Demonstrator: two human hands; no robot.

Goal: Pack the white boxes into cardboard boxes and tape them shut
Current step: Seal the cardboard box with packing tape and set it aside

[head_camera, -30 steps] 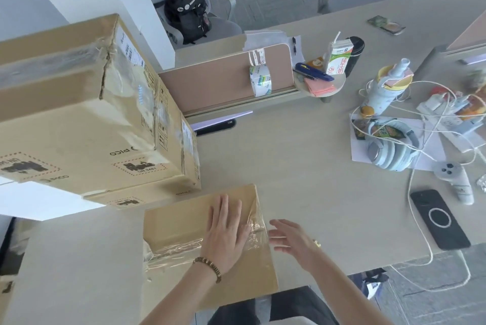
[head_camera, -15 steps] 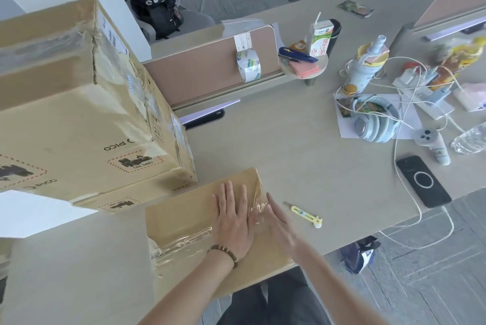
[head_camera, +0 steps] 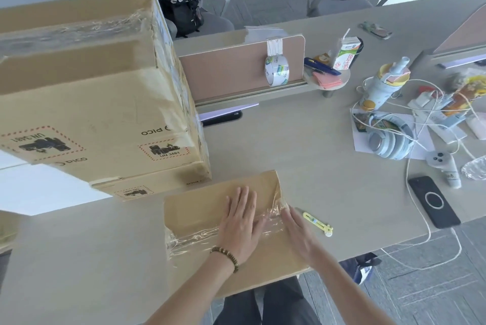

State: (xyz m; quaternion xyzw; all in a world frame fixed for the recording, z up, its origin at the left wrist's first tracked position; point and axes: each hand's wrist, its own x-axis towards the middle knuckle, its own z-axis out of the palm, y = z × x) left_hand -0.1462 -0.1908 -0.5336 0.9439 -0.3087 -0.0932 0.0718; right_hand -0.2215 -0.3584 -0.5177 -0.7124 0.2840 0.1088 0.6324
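hands flat on taped box (head_camera: pixel 200 217) | L (head_camera: pixel 240 227) top | R (head_camera: pixel 298 232) rt edge

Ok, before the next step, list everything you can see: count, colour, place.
small flat cardboard box: one, brown, near table edge, clear tape strip across its top
large stacked cardboard boxes: at least two, brown, taped, left, behind the small box
clear tape roll: one, hanging on the pinkish divider panel
yellow box cutter: one, on the grey table, right of the small box
black phone: one, near right table edge
pale blue headphones: one pair, right, among white cables
green-white drink carton: one, behind the divider's end
black backpack: one, on a chair beyond the table
left hand: flat on the small box, beaded bracelet at wrist
right hand: fingers straight, pressing the tape at the box's right end
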